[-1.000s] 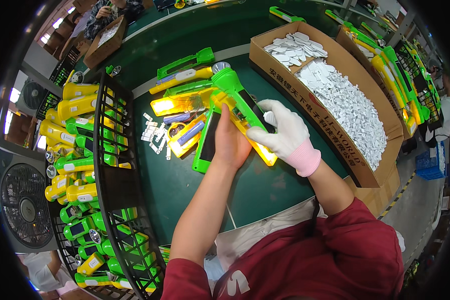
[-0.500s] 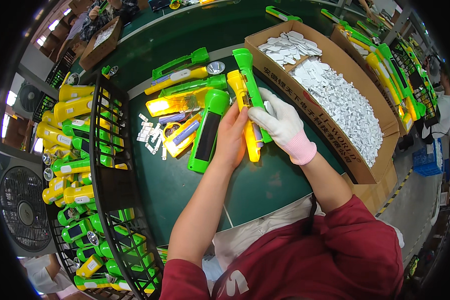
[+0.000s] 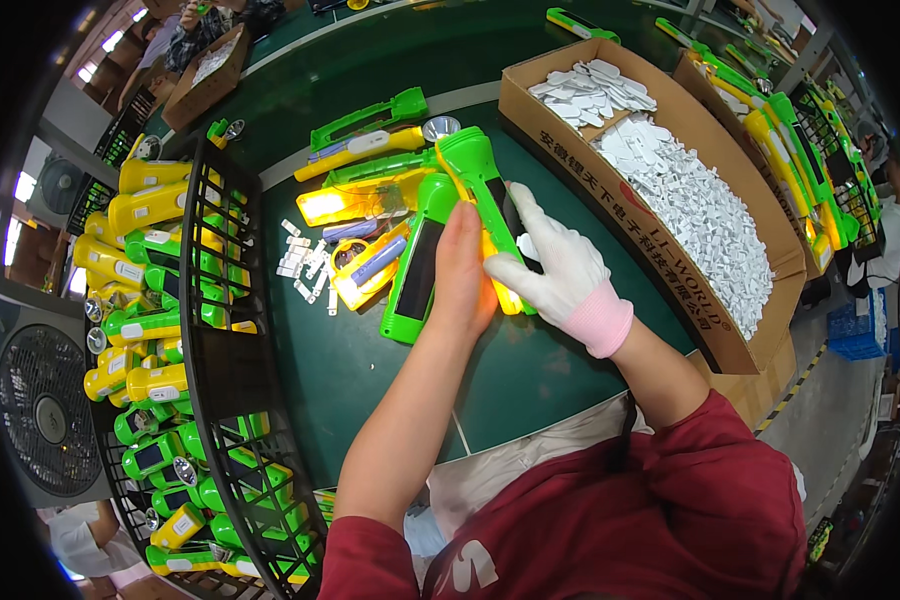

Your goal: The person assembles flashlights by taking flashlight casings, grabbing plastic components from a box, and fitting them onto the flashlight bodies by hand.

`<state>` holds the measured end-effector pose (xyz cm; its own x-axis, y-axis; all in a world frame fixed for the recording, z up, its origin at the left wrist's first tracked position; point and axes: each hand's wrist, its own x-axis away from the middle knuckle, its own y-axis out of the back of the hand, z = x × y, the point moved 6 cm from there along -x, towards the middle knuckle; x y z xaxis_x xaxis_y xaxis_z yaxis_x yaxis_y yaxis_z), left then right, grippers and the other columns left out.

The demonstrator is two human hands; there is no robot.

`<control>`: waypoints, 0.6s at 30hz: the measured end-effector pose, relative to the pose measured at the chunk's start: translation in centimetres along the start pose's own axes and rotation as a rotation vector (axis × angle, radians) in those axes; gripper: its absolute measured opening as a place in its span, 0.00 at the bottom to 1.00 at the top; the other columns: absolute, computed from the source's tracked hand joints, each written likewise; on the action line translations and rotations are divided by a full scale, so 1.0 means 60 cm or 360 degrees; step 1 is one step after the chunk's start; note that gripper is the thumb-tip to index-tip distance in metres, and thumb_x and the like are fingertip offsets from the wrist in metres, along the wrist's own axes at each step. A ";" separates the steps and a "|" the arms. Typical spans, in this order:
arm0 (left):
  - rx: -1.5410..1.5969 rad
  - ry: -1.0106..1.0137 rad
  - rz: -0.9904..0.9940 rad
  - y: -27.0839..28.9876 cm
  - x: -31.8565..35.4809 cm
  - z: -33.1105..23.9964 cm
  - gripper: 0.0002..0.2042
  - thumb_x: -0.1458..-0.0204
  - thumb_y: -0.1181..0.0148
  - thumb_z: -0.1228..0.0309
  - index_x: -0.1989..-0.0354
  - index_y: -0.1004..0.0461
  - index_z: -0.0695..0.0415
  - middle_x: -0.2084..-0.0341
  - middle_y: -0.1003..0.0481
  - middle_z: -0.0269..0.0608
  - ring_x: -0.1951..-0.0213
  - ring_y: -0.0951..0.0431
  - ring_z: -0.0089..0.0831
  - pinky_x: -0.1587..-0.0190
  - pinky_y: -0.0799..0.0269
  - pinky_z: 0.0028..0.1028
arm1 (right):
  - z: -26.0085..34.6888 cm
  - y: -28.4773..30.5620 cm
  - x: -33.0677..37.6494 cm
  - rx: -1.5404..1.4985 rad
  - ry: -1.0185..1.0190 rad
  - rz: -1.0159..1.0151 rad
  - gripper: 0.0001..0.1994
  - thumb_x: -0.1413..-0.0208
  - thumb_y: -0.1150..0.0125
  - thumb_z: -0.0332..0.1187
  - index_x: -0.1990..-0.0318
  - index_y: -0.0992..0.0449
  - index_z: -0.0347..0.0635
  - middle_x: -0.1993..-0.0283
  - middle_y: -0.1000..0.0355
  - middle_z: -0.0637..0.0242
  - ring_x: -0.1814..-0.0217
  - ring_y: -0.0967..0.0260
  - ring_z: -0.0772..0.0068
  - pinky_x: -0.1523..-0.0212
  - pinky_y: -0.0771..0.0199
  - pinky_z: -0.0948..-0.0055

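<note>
While both hands are meeting over the green worktop, the bare left hand and the white-gloved right hand are gripping one green torch between them. The left hand is clasping it from the left side, thumb and palm against the lower body. The right hand is closing on it from the right, with the forefinger stretched up along the casing; its other fingers are wrapping the yellow half underneath.

The torch is running lengthwise away from the person, round head at the far end, leaning a little to the left. Its near end is lying between the two palms, so neither hand is closer than the other; the head is jutting out beyond both.

Just left of the left hand, a second green torch with a dark panel is lying flat on the worktop, roughly parallel. Further left are small white parts and a yellow half-shell. To the right, a cardboard box of white parts is standing close by the right wrist. A black wire rack of green and yellow torches is lining the left edge.
</note>
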<state>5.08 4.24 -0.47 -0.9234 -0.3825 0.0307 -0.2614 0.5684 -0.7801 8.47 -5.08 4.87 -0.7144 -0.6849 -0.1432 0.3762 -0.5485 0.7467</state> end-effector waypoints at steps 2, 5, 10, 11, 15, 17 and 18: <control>0.0007 0.0002 0.0018 0.002 -0.001 0.007 0.18 0.39 0.59 0.60 0.46 0.40 0.58 0.53 0.32 0.40 0.51 0.31 0.30 0.48 0.35 0.32 | 0.002 -0.002 0.005 0.0036 -0.0024 0.0035 0.38 0.53 0.44 0.50 0.39 0.49 0.36 0.64 0.30 0.51 0.63 0.30 0.51 0.62 0.31 0.60; 0.0005 0.0007 0.0051 0.005 -0.004 0.012 0.19 0.39 0.60 0.59 0.44 0.42 0.55 0.51 0.33 0.40 0.48 0.33 0.33 0.46 0.36 0.36 | 0.002 -0.004 0.008 -0.0003 0.0015 -0.0036 0.39 0.52 0.44 0.49 0.38 0.51 0.36 0.65 0.30 0.52 0.65 0.30 0.52 0.64 0.31 0.60; 0.0153 0.0037 0.0028 0.006 -0.003 0.013 0.18 0.39 0.60 0.62 0.43 0.43 0.56 0.52 0.34 0.39 0.51 0.31 0.28 0.49 0.34 0.31 | 0.006 -0.001 0.009 -0.0022 0.0018 -0.0061 0.39 0.51 0.44 0.48 0.37 0.52 0.36 0.66 0.30 0.53 0.66 0.30 0.52 0.65 0.31 0.61; 0.0153 0.0033 0.0029 0.005 -0.003 0.012 0.18 0.39 0.60 0.62 0.43 0.43 0.56 0.52 0.34 0.39 0.51 0.31 0.28 0.49 0.34 0.31 | 0.006 -0.001 0.009 -0.0033 0.0000 -0.0051 0.39 0.51 0.44 0.48 0.37 0.53 0.36 0.66 0.30 0.54 0.66 0.30 0.53 0.65 0.31 0.61; 0.0124 0.0028 0.0097 0.006 -0.007 0.014 0.20 0.39 0.61 0.59 0.43 0.44 0.55 0.50 0.35 0.40 0.49 0.33 0.32 0.47 0.36 0.35 | 0.009 0.001 0.011 -0.0099 0.0022 -0.0083 0.38 0.51 0.45 0.47 0.37 0.52 0.36 0.68 0.30 0.55 0.67 0.30 0.54 0.66 0.31 0.61; 0.0068 0.0008 0.0104 0.008 -0.009 0.015 0.22 0.40 0.61 0.55 0.43 0.44 0.55 0.48 0.35 0.41 0.47 0.34 0.35 0.45 0.37 0.39 | 0.007 0.007 0.011 -0.0077 -0.0022 -0.0149 0.37 0.51 0.45 0.45 0.37 0.52 0.36 0.70 0.30 0.56 0.69 0.30 0.55 0.67 0.31 0.61; 0.0060 0.0005 0.0113 0.008 -0.009 0.015 0.22 0.40 0.61 0.55 0.43 0.44 0.55 0.48 0.35 0.42 0.47 0.33 0.36 0.45 0.37 0.39 | 0.005 0.006 0.010 -0.0078 -0.0020 -0.0148 0.37 0.51 0.45 0.45 0.37 0.52 0.36 0.70 0.30 0.56 0.69 0.30 0.55 0.67 0.31 0.61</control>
<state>5.71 4.03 -1.42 -0.9402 -0.3398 -0.0234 -0.1846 0.5662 -0.8033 7.99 -5.53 5.26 -0.7550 -0.6238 -0.2020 0.3358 -0.6324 0.6981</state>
